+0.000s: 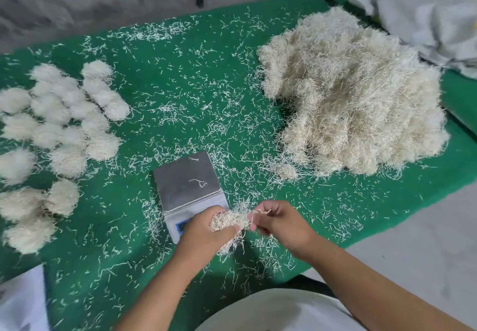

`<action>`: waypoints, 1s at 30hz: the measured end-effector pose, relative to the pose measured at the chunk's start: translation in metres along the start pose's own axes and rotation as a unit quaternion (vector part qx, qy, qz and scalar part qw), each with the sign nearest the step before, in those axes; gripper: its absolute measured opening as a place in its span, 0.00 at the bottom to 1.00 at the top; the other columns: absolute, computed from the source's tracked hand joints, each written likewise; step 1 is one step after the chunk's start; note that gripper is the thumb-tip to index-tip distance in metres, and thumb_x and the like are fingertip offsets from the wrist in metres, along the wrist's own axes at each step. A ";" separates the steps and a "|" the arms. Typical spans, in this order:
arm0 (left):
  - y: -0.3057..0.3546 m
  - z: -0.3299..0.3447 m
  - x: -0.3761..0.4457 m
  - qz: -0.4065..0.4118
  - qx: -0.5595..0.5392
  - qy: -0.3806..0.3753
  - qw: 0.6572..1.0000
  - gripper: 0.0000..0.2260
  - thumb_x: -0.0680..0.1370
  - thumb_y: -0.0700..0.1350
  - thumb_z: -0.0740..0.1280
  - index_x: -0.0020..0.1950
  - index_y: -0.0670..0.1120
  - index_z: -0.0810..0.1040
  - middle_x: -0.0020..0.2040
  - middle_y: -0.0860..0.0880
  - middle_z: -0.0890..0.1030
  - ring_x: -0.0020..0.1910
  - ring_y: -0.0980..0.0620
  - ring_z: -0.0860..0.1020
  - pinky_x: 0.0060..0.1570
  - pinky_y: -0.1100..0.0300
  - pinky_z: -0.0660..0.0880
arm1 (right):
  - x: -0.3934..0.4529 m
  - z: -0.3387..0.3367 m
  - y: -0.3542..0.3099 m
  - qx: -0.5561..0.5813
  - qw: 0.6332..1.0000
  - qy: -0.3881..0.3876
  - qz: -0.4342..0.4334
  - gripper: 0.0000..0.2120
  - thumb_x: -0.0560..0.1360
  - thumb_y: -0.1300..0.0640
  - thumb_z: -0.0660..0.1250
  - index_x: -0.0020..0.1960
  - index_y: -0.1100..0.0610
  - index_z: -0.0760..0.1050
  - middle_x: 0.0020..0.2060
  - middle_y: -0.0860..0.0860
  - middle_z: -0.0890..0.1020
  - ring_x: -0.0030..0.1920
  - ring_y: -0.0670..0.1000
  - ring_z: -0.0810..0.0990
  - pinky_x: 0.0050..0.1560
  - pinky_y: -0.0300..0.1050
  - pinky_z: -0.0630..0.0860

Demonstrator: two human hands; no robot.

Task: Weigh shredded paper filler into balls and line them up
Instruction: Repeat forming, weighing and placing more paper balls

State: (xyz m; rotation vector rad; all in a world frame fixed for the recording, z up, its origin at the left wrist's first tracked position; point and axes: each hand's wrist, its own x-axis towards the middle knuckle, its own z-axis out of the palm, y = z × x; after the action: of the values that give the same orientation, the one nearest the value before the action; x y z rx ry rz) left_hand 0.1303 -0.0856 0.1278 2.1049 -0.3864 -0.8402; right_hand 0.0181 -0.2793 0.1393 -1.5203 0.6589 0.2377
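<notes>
Between both hands (206,230) (277,223), paper wad (229,221) stretches left-right.

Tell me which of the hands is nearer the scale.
Left. The left hand overlaps the scale's front edge, holding a wad of filler; the right hand is off to the scale's right, pinching that wad.

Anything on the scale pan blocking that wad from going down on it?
Nothing solid. The scale pan carries only a few stray strands. The wad, held between left hand and right hand, sits over the scale's near edge, partly hiding the display.
</notes>
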 end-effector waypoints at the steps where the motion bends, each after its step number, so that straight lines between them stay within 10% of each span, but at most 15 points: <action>1: -0.004 -0.003 -0.002 -0.008 -0.002 0.005 1.000 0.21 0.74 0.59 0.76 0.65 0.61 0.77 0.58 0.67 0.75 0.57 0.66 0.74 0.54 0.64 0.69 | 0.003 -0.004 0.001 0.041 0.999 0.022 0.010 0.11 0.82 0.57 0.71 0.41 0.58 0.82 0.33 0.54 0.82 0.33 0.48 0.74 0.37 0.38 0.73; 8: -0.053 -0.052 -0.016 -0.083 0.003 0.133 0.988 0.28 0.75 0.53 0.76 0.73 0.51 0.75 0.72 0.51 0.77 0.65 0.52 0.75 0.60 0.54 0.70 | 0.031 -0.110 0.013 0.187 0.908 0.345 0.147 0.07 0.83 0.60 0.68 0.52 0.65 0.78 0.39 0.53 0.79 0.38 0.47 0.76 0.42 0.41 0.77; 21: -0.028 -0.093 0.091 0.101 0.194 0.149 0.964 0.30 0.74 0.54 0.78 0.74 0.57 0.74 0.72 0.56 0.67 0.67 0.61 0.61 0.70 0.57 0.61 | -0.005 -0.032 0.072 0.035 0.965 0.098 0.242 0.10 0.83 0.58 0.69 0.63 0.56 0.77 0.48 0.57 0.89 0.42 0.54 0.87 0.45 0.47 0.77; 26: -0.034 -0.083 0.120 0.068 0.224 0.025 0.972 0.33 0.74 0.51 0.79 0.78 0.54 0.72 0.80 0.48 0.62 0.79 0.45 0.58 0.78 0.45 0.57 | -0.019 -0.045 0.078 0.015 0.962 0.121 0.243 0.07 0.84 0.58 0.68 0.61 0.54 0.79 0.46 0.54 0.89 0.45 0.56 0.88 0.45 0.47 0.77; 30: -0.049 -0.091 0.105 0.116 0.188 0.151 0.964 0.23 0.77 0.50 0.76 0.71 0.54 0.78 0.74 0.53 0.72 0.70 0.54 0.69 0.74 0.53 0.65 | -0.027 -0.055 0.081 0.024 0.961 0.154 0.226 0.07 0.84 0.55 0.68 0.59 0.55 0.81 0.46 0.54 0.89 0.47 0.57 0.88 0.47 0.49 0.78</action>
State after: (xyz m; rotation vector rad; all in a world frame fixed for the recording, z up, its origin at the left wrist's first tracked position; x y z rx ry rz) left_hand 0.2686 -0.0578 0.0842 2.4295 -0.6527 -0.3165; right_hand -0.0601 -0.3197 0.0900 -1.3549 1.2557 0.3303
